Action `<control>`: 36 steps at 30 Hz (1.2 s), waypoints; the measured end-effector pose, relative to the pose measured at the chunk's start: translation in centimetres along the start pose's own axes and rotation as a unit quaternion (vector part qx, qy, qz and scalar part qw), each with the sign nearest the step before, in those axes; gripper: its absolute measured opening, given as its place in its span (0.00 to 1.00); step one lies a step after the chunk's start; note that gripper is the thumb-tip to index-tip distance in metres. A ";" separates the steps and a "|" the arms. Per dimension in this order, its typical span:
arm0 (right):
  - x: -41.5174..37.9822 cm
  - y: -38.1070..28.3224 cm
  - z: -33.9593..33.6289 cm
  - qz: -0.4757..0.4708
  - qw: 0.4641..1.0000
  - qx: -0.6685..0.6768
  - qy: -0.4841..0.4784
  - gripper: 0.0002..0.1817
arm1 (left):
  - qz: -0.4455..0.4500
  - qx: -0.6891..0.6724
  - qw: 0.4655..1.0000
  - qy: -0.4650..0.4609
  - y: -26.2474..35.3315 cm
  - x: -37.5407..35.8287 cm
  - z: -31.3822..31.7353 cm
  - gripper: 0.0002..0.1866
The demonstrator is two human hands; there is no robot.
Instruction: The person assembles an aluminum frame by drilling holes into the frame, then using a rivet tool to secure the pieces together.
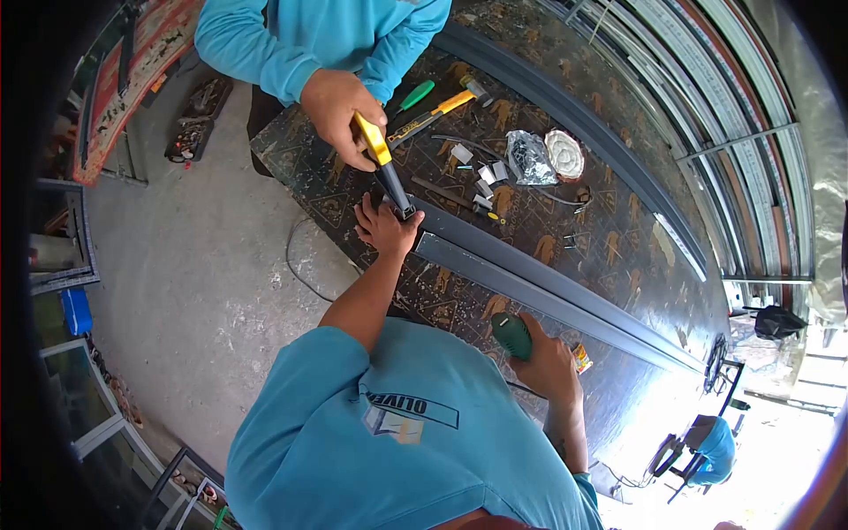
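My left hand (389, 228) is at the near end of a long dark grey metal profile (495, 237), its thumb against the bar and its fingers spread around the end. Right beside it, the black tip of a yellow-and-black hand tool (378, 146) meets the profile's end. A co-worker's hand (340, 110) grips that tool from across the table. My right hand (549, 364) is wrapped around a green power tool (511, 336), held over the table's near edge; its working end is hidden. A second grey profile (521, 287) lies parallel, closer to me.
On the dark patterned table (609, 212) lie a hammer (473, 88), a green-handled tool (417, 94), small grey pieces (490, 172), a plastic bag (528, 157) and a tape roll (564, 155). Another long profile (583, 124) stretches behind. Racked bars (707, 97) stand right; another person (714, 450) crouches farther off.
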State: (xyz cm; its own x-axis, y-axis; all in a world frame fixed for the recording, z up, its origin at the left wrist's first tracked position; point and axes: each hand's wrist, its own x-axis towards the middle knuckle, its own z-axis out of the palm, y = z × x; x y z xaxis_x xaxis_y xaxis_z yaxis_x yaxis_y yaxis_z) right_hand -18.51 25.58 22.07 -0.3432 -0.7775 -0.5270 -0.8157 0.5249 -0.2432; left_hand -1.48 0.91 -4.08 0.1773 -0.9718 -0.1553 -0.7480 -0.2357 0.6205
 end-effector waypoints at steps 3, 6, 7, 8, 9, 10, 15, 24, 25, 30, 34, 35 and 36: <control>0.0 -0.8 -0.2 0.018 1.000 0.005 0.000 0.42 | -0.021 0.017 0.999 -0.038 0.7 -0.1 -1.1 0.40; 0.0 -1.6 -0.4 0.037 0.999 0.000 -0.003 0.42 | -0.023 0.024 0.998 -0.051 1.3 -0.3 -1.7 0.38; 0.0 -1.7 -0.4 0.037 0.999 -0.003 -0.003 0.42 | -0.024 0.021 0.998 -0.052 1.4 -0.5 -1.9 0.38; 0.0 -1.9 -0.3 0.038 0.999 0.000 -0.003 0.43 | -0.019 0.015 0.999 -0.044 1.6 -0.5 -2.0 0.37; 0.0 -1.9 -0.3 0.038 0.999 0.002 -0.005 0.43 | -0.015 0.008 0.999 -0.037 1.7 -0.6 -2.1 0.37; 0.1 -1.9 -0.1 0.036 0.999 -0.003 -0.006 0.43 | -0.019 0.005 0.999 -0.037 1.7 -0.6 -2.1 0.37; 0.6 -1.6 0.3 0.032 0.999 -0.001 -0.017 0.45 | -0.004 -0.002 1.000 -0.027 1.6 -0.8 -2.1 0.37; 1.3 -1.9 -0.2 0.034 0.999 -0.022 -0.035 0.45 | 0.014 0.018 1.000 -0.004 0.1 -0.4 -0.2 0.42; 1.4 -2.0 -0.3 0.032 0.998 -0.026 -0.038 0.45 | 0.009 0.017 1.000 -0.003 -0.1 -0.5 0.0 0.42; 1.6 -1.4 0.2 0.015 0.999 -0.031 -0.033 0.45 | 0.011 0.005 1.000 -0.004 1.1 -0.8 -1.4 0.37; 1.5 -1.4 0.3 0.011 0.999 -0.036 -0.037 0.45 | 0.008 0.001 1.000 -0.009 1.1 -0.8 -1.4 0.39; 1.5 -1.7 0.2 0.017 0.998 -0.038 -0.042 0.45 | 0.011 -0.002 1.000 -0.003 1.0 -0.8 -1.3 0.40; 1.5 -1.8 0.1 0.023 0.998 -0.040 -0.048 0.45 | 0.014 -0.006 1.000 0.002 1.0 -0.8 -1.2 0.40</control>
State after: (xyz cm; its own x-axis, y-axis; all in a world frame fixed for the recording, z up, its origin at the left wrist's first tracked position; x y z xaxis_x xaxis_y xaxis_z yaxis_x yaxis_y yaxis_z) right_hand -17.49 23.50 21.67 -0.3375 -0.7153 -0.6119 -0.8361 0.5264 -0.1541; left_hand -1.55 1.47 -2.40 0.1599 -0.9779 -0.1345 -0.7454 -0.2090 0.6330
